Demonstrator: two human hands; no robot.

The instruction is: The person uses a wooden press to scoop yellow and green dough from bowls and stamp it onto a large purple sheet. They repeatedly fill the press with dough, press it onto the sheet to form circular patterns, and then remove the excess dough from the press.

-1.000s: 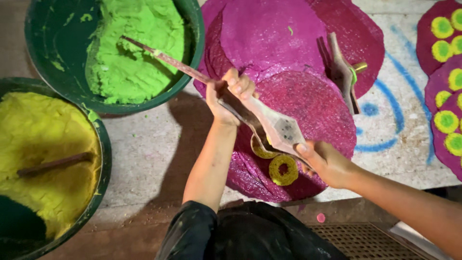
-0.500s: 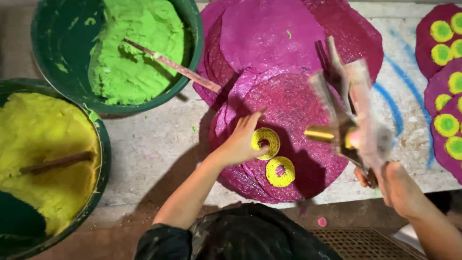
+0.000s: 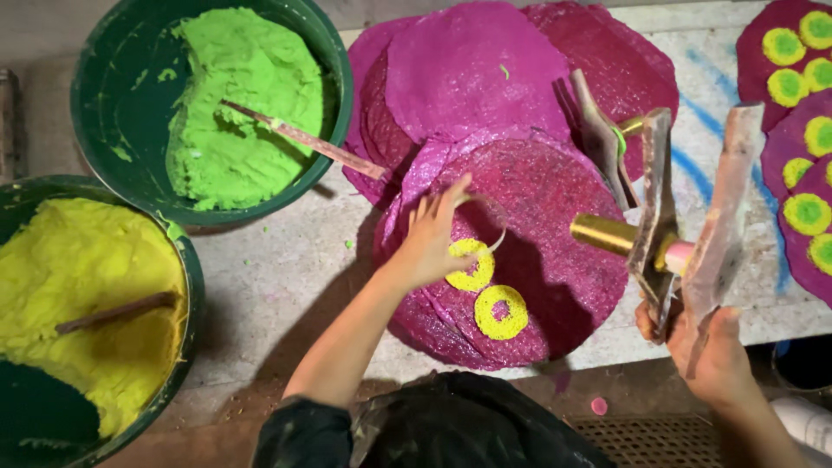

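Observation:
My left hand [image 3: 431, 238] lies with its fingers spread on a round magenta sheet [image 3: 555, 199], fingertips at a thin clear hoop [image 3: 492, 218]. Just beside that hand is a yellow paste ring [image 3: 471, 265], and a second yellow ring [image 3: 501, 312] sits below it on the same sheet. My right hand [image 3: 712, 351] grips a hand press [image 3: 663, 234] with a brass barrel and two long wooden handles. It holds the press upright over the sheet's right edge.
A green bowl of green paste [image 3: 217, 104] with a stick [image 3: 303, 140] stands at the back left. A bowl of yellow paste [image 3: 82, 295] with a stick is at the left. More magenta sheets [image 3: 485, 69] lie behind, with a second press [image 3: 601, 139]. Sheets with yellow-green rings [image 3: 806, 130] are at the right.
My right hand has drawn the press back and down toward me at the right. My left hand has shifted off the upper yellow ring and stretched its fingers toward the clear hoop.

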